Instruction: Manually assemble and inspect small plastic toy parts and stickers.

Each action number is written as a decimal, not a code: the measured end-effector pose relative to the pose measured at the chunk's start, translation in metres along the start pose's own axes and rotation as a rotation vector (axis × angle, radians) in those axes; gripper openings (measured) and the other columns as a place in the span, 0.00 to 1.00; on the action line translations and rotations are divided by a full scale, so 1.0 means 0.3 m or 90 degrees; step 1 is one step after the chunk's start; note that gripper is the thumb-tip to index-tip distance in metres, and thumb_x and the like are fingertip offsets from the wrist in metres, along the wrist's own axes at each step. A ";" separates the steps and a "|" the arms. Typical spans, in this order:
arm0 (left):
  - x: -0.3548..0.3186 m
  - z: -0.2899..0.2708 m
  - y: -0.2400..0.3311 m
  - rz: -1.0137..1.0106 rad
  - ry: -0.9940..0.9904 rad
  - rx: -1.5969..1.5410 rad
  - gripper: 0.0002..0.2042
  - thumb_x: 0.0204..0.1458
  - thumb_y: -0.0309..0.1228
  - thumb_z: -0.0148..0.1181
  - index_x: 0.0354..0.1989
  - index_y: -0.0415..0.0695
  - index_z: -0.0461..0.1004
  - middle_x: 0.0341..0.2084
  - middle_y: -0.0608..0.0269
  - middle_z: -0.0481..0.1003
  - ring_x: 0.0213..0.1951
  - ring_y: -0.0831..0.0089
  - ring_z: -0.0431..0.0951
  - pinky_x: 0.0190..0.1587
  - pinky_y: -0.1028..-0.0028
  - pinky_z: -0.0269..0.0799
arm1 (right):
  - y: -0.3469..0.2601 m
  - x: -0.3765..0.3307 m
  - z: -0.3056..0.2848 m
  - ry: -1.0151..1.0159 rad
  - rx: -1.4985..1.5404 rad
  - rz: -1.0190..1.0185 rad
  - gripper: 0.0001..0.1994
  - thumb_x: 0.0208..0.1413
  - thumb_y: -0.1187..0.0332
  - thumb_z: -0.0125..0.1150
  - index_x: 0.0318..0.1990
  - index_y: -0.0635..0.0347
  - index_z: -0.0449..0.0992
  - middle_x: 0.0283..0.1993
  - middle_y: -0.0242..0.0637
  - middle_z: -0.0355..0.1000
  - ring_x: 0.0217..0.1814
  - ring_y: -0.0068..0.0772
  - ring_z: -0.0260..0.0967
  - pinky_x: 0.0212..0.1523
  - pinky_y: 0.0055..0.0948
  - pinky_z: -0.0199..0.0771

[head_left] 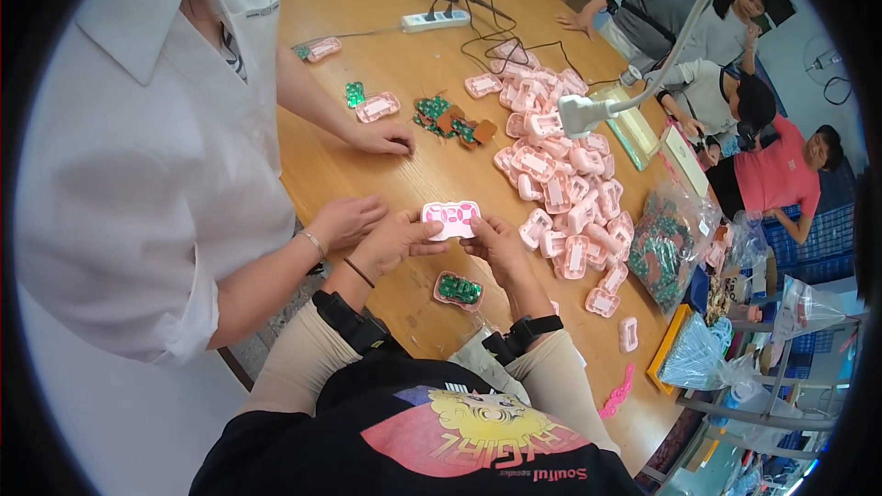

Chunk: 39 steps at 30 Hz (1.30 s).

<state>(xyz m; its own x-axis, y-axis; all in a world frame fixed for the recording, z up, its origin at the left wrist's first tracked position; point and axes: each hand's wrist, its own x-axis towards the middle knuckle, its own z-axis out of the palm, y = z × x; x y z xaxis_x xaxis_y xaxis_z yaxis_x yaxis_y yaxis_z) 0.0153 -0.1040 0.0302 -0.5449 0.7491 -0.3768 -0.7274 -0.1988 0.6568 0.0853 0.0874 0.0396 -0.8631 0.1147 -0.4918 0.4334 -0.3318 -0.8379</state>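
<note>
Between my two hands is a small pale-pink plastic shell [450,219] with bright pink button pieces on its upper face. My left hand [401,241] pinches its left end between thumb and fingers. At the lower right corner, my right hand [497,243] grips the same shell. Just below my hands, another pink shell with a green circuit board [458,289] lies on the table. A bright pink strip of button pieces [618,392] rests near the table's right front edge.
A large heap of pink shells [560,174] covers the table's right middle. Beyond my hands lie green boards [450,119]. A clear bag of green boards [663,248] stands right. A power strip [435,20] with cables lies at the back. A co-worker's hands [384,138] rest at left.
</note>
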 end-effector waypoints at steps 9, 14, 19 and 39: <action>-0.009 0.074 -0.006 0.125 0.039 0.044 0.14 0.53 0.25 0.55 0.47 0.35 0.67 0.43 0.61 0.71 0.42 0.71 0.75 0.43 0.77 0.76 | -0.003 -0.041 0.006 0.051 0.002 -0.162 0.15 0.57 0.63 0.53 0.47 0.65 0.68 0.37 0.36 0.72 0.33 0.24 0.71 0.35 0.22 0.73; -0.019 0.071 0.025 0.097 0.001 0.136 0.13 0.54 0.25 0.54 0.47 0.35 0.67 0.42 0.60 0.70 0.40 0.71 0.76 0.41 0.79 0.76 | -0.002 -0.056 -0.031 0.028 -0.066 -0.223 0.15 0.58 0.63 0.53 0.49 0.63 0.68 0.39 0.34 0.72 0.35 0.22 0.70 0.36 0.22 0.73; -0.021 0.065 0.025 0.098 -0.012 0.161 0.13 0.54 0.27 0.53 0.46 0.35 0.67 0.41 0.61 0.70 0.38 0.70 0.77 0.40 0.79 0.77 | -0.049 -0.051 -0.028 0.012 -0.044 -0.128 0.15 0.58 0.58 0.51 0.45 0.61 0.71 0.37 0.31 0.71 0.34 0.21 0.69 0.37 0.23 0.72; 0.081 -0.089 0.036 0.226 0.137 -0.067 0.13 0.55 0.38 0.55 0.39 0.42 0.66 0.37 0.56 0.74 0.36 0.68 0.77 0.39 0.74 0.75 | -0.090 -0.023 0.072 -0.027 -0.154 -0.110 0.17 0.57 0.61 0.52 0.51 0.61 0.68 0.41 0.34 0.72 0.38 0.24 0.71 0.34 0.22 0.69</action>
<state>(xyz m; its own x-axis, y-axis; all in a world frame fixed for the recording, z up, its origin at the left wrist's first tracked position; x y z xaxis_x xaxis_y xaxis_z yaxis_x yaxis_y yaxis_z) -0.0169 -0.1049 0.0105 -0.8357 0.4757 -0.2744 -0.5113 -0.4918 0.7048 0.0738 0.0753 0.0705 -0.9372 0.1095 -0.3312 0.3242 -0.0769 -0.9429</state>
